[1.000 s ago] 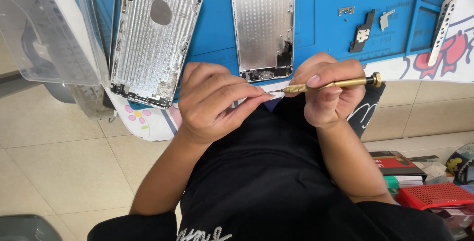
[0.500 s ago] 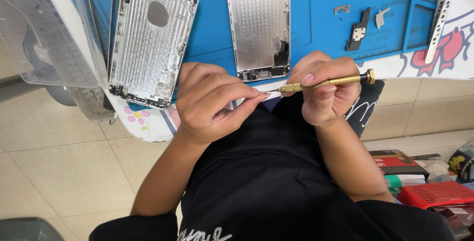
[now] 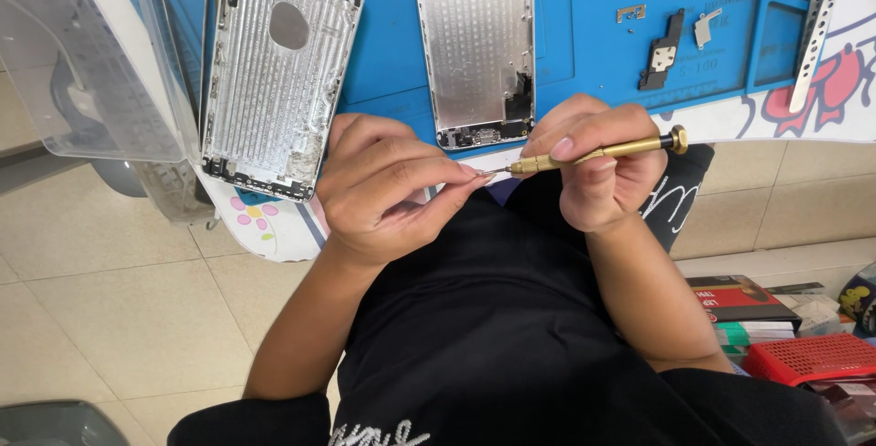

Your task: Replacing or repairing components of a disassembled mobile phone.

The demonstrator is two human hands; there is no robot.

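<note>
The right hand [image 3: 598,172] grips a brass precision screwdriver [image 3: 598,151], its tip meeting the left hand's [image 3: 392,190] pinched fingertips [image 3: 474,175]; what they pinch is too small to tell. This looks like seating a tiny part on the tip. Just beyond the fingers lies a stripped phone housing [image 3: 476,44].

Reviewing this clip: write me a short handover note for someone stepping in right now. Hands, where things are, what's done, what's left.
Right hand: gripping the brass screwdriver, tip pointing left.
Left hand: fingertips pinched at the tip; whatever they hold is too small to see.
On the blue mat: two bare phone housings, one left, one centre, plus small brackets and tweezers.
Done: both housings look stripped.
Left: hands work above the lap, off the housings; nothing refitted.
</note>
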